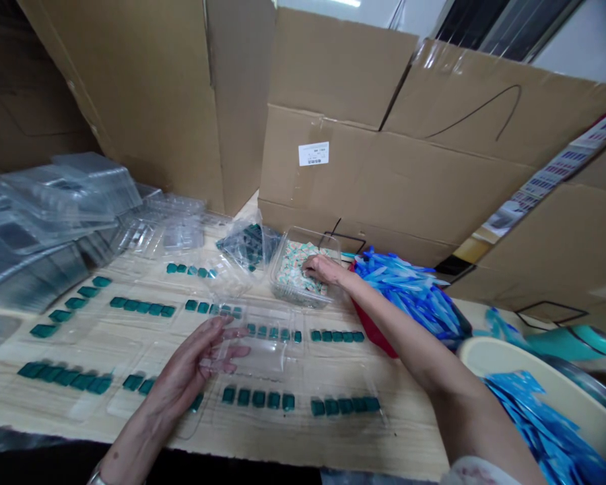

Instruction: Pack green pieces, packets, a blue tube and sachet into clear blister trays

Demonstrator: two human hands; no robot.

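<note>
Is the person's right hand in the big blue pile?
No, the right hand is reaching into a clear plastic box of small pale pieces, and the blue pile lies beside that box.

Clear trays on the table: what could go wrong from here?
The left hand is on a clear tray close to rows of teal pieces, so a slip could knock them out of line. The right hand is down in a clear tub, and a snag on its rim could tip it and spill the contents. The stacked trays at the left could slide onto the nearest rows if bumped.
</note>
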